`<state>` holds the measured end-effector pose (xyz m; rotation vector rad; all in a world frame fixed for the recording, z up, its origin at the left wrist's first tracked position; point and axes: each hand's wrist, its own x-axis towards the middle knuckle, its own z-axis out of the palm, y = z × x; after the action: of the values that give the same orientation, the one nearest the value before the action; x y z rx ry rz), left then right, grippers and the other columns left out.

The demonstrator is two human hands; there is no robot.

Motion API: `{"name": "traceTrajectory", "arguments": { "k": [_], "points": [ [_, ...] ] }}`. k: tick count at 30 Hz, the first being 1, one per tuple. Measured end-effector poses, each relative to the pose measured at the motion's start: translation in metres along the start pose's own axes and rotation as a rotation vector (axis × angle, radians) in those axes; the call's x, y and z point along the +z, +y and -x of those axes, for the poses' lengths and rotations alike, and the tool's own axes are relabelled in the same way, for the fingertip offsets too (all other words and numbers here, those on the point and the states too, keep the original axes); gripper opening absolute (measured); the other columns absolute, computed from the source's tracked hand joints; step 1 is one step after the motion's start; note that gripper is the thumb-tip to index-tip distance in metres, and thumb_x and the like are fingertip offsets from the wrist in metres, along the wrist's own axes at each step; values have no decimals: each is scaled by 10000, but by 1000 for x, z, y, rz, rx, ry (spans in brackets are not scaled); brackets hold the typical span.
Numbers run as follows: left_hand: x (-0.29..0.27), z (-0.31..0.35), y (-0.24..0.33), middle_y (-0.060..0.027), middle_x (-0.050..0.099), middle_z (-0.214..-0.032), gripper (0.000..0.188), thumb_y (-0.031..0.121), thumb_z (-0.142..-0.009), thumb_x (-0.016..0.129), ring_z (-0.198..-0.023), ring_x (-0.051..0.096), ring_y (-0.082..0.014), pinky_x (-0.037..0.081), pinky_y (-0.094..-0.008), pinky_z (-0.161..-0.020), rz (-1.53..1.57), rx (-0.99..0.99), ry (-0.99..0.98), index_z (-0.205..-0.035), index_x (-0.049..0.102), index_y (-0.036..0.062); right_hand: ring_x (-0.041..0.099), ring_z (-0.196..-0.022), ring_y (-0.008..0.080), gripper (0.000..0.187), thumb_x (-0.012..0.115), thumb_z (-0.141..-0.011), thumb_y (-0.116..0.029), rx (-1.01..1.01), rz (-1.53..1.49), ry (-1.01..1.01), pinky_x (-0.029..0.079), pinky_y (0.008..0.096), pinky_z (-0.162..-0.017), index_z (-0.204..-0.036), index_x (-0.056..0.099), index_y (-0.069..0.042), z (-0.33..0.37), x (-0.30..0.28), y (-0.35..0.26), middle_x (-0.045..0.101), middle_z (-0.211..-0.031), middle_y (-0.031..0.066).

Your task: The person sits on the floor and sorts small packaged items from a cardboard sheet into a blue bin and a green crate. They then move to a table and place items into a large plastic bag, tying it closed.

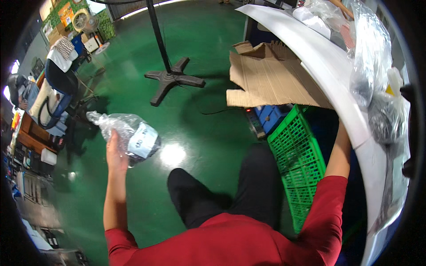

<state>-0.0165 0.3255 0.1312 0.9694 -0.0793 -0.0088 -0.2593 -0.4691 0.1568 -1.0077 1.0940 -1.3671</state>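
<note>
Out to the left, above the green floor, my left hand (115, 153) grips a clear plastic bag (117, 122). Dark contents fill its lower end, and a pale label with handwriting (143, 141) lies against them; what the contents are, I cannot make out. My right forearm (339, 155) reaches forward between a green plastic crate (301, 173) and a white tabletop (361, 119). The hand at its end is hidden at the tabletop's edge, near a flattened brown cardboard piece (279, 75), so its fingers do not show.
Blue bins (271, 117) and a small device with a red display (254, 122) sit under the cardboard. Clear plastic bags (372, 57) lie on the white tabletop. A black pole stand (168, 80) rises ahead. Office chairs (60, 80) and a fan (84, 22) stand left.
</note>
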Motion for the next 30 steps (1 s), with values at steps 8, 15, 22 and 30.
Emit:
{"name": "traceTrajectory", "arguments": {
  "k": [8, 15, 22, 30],
  "points": [
    [-3, 6, -10, -95, 572, -1118, 394, 311, -924, 516, -1013, 560, -203, 442, -349, -894, -76, -84, 208, -1165, 511, -1, 477, -1116, 297, 629, 625, -765, -356, -27, 519, -121, 405, 412, -901, -1241, 437, 11, -99, 70, -14, 483, -1202, 187],
    [9, 5, 11, -106, 539, -1172, 472, 344, -910, 535, -1036, 550, -220, 452, -366, -889, -270, -263, 465, -1221, 461, -4, 425, -1189, 324, 744, 597, -771, -460, -76, 1262, -320, 358, 422, -966, -1294, 382, 23, -133, 155, 16, 427, -1279, 222],
    [4, 1, 19, -96, 536, -1180, 474, 356, -906, 539, -1047, 540, -216, 438, -351, -904, -331, -304, 505, -1216, 476, 3, 372, -1263, 351, 862, 569, -777, -564, -706, 1839, -632, 311, 433, -1030, -1347, 328, 35, 53, 260, 16, 370, -1356, 257],
    [-12, 0, 26, -91, 499, -1254, 498, 338, -911, 528, -1130, 492, -214, 382, -367, -969, -269, -329, 473, -1274, 440, 9, 336, -1269, 427, 1290, 674, -550, -709, -543, 1950, -1220, 330, 465, -1032, -1425, 31, -12, 222, 315, 81, 289, -1366, 334]
  ]
}}
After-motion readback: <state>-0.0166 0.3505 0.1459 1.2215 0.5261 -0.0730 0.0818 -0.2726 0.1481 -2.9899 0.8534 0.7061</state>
